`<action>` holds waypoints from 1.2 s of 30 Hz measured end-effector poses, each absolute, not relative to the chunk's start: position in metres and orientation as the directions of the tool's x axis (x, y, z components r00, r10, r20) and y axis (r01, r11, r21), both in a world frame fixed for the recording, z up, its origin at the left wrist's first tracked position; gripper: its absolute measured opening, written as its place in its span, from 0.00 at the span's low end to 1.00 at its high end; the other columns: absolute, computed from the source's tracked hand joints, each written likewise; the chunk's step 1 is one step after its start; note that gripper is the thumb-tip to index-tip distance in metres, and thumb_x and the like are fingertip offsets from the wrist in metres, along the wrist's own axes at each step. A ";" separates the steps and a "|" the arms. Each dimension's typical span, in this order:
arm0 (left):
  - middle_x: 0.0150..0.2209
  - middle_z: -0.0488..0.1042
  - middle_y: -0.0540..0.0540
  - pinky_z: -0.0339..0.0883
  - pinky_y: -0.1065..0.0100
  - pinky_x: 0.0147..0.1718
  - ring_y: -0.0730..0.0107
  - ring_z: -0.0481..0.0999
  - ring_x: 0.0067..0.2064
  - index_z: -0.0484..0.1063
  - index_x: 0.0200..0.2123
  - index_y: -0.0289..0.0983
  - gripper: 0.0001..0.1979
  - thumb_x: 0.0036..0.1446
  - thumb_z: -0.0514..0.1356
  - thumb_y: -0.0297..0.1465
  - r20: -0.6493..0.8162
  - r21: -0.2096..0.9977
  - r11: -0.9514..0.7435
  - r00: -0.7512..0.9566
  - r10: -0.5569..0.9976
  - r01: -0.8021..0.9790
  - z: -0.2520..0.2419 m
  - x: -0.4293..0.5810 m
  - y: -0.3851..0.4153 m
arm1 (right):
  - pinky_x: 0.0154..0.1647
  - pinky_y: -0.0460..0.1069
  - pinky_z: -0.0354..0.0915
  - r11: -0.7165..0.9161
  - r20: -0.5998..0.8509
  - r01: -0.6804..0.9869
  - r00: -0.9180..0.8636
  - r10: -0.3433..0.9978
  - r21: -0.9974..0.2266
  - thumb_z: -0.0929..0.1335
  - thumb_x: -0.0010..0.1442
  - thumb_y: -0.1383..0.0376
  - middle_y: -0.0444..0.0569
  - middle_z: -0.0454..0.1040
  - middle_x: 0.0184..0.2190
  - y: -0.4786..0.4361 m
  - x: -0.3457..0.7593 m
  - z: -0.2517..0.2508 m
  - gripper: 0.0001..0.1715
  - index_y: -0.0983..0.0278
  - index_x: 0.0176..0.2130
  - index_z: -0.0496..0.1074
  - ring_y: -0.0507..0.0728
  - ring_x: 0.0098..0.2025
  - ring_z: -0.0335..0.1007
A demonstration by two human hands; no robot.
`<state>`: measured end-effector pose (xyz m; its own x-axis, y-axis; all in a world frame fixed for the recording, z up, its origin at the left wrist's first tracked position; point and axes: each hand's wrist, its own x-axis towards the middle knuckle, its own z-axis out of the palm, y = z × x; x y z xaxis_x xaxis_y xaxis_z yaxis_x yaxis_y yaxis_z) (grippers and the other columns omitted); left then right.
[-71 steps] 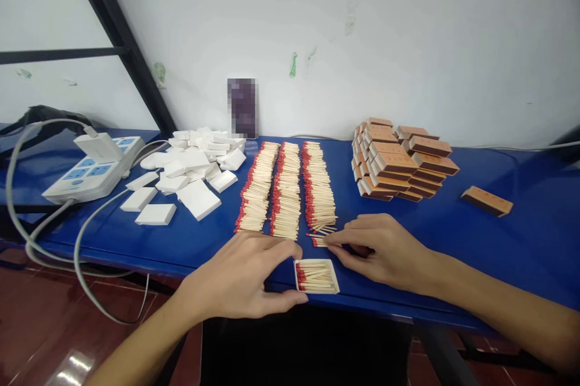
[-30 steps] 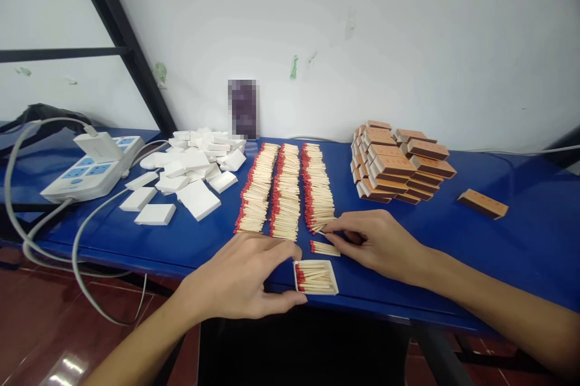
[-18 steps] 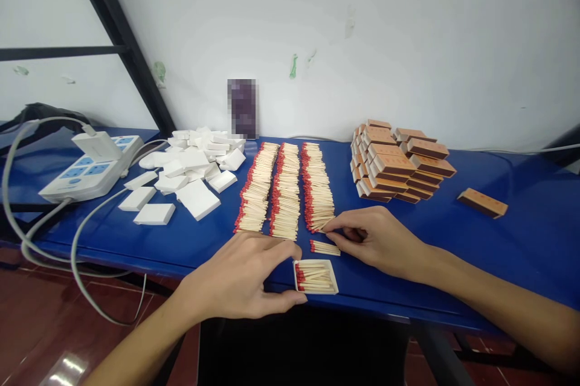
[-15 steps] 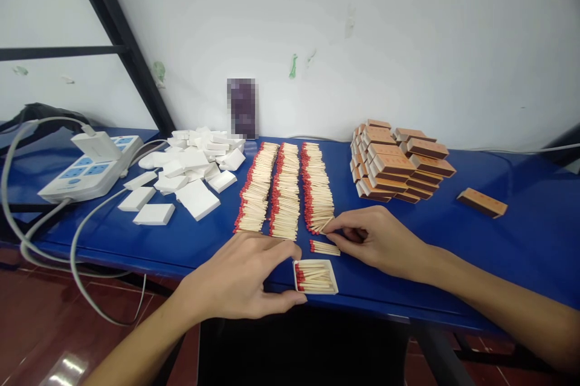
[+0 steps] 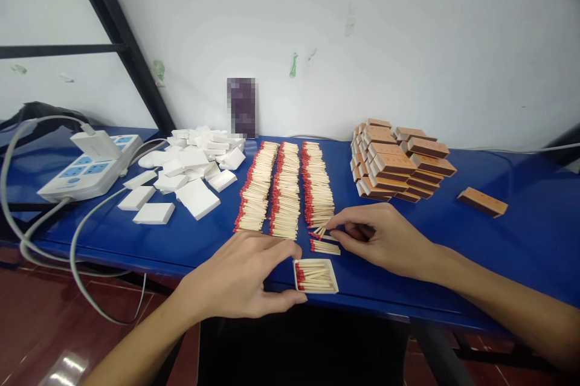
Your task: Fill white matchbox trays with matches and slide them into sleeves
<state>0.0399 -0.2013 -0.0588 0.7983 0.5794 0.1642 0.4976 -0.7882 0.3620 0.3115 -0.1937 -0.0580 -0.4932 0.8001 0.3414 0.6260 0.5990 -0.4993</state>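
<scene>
A small white tray point(image 5: 335, 286) holding red-tipped matches sits at the near edge of the blue table point(image 5: 498, 241). My left hand point(image 5: 240, 277) grips the tray's left side between thumb and fingers. My right hand point(image 5: 385, 235) rests just right of it, its fingertips touching loose matches at the near end of the right-hand match row point(image 5: 317, 189). A small bundle of matches point(image 5: 324, 247) lies between that row and the tray. Two more match rows point(image 5: 272, 189) lie to the left.
A heap of white inner trays point(image 5: 190, 168) lies at the left. A stack of brown matchbox sleeves point(image 5: 399, 162) stands at the right, with one lone sleeve point(image 5: 483, 202) further right. A power strip point(image 5: 86, 168) with grey cables sits at the far left.
My right fingertips moved from the small bundle up to the row's near end and drew a few matches loose. My left hand and the tray stayed put.
</scene>
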 end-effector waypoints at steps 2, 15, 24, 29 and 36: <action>0.26 0.66 0.55 0.60 0.68 0.31 0.68 0.69 0.27 0.69 0.44 0.40 0.16 0.59 0.65 0.43 0.164 0.363 -0.788 0.798 0.580 0.497 -0.059 0.040 -0.201 | 0.22 0.44 0.57 0.654 0.399 0.622 -0.519 0.756 -0.430 0.66 0.62 0.67 0.40 0.66 0.19 -0.192 0.313 -0.059 0.11 0.64 0.39 0.79 0.48 0.19 0.58; 0.25 0.64 0.56 0.59 0.68 0.32 0.69 0.68 0.27 0.69 0.43 0.41 0.15 0.59 0.66 0.42 0.146 0.377 -0.775 0.794 0.590 0.506 -0.058 0.041 -0.201 | 0.30 0.45 0.64 0.758 0.339 0.591 -0.678 0.652 -0.276 0.64 0.69 0.69 0.47 0.78 0.33 -0.185 0.316 -0.059 0.15 0.62 0.48 0.78 0.52 0.31 0.74; 0.26 0.69 0.55 0.61 0.67 0.34 0.66 0.72 0.30 0.69 0.44 0.40 0.16 0.60 0.65 0.43 0.156 0.356 -0.789 0.801 0.578 0.500 -0.058 0.040 -0.201 | 0.36 0.46 0.69 0.674 0.265 0.619 -0.626 0.734 -0.403 0.65 0.68 0.66 0.47 0.82 0.37 -0.184 0.313 -0.058 0.12 0.60 0.45 0.78 0.54 0.36 0.77; 0.26 0.67 0.55 0.60 0.66 0.33 0.66 0.71 0.29 0.69 0.44 0.40 0.16 0.59 0.66 0.42 0.166 0.359 -0.788 0.797 0.581 0.500 -0.059 0.041 -0.201 | 0.38 0.48 0.68 0.643 0.211 0.634 -0.622 0.754 -0.431 0.63 0.69 0.66 0.47 0.81 0.40 -0.183 0.313 -0.057 0.11 0.61 0.44 0.75 0.55 0.39 0.77; 0.26 0.64 0.56 0.59 0.67 0.33 0.67 0.69 0.28 0.68 0.44 0.41 0.16 0.59 0.65 0.42 0.164 0.361 -0.789 0.799 0.578 0.497 -0.059 0.040 -0.202 | 0.38 0.49 0.65 0.636 0.167 0.645 -0.635 0.754 -0.422 0.60 0.72 0.65 0.48 0.77 0.38 -0.185 0.310 -0.058 0.10 0.62 0.42 0.70 0.55 0.38 0.73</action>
<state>0.0401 -0.2016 -0.0585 0.7990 0.5785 0.1643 0.4969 -0.7890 0.3614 0.3105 -0.1850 -0.0576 -0.6347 0.7545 0.1672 0.6455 0.6365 -0.4222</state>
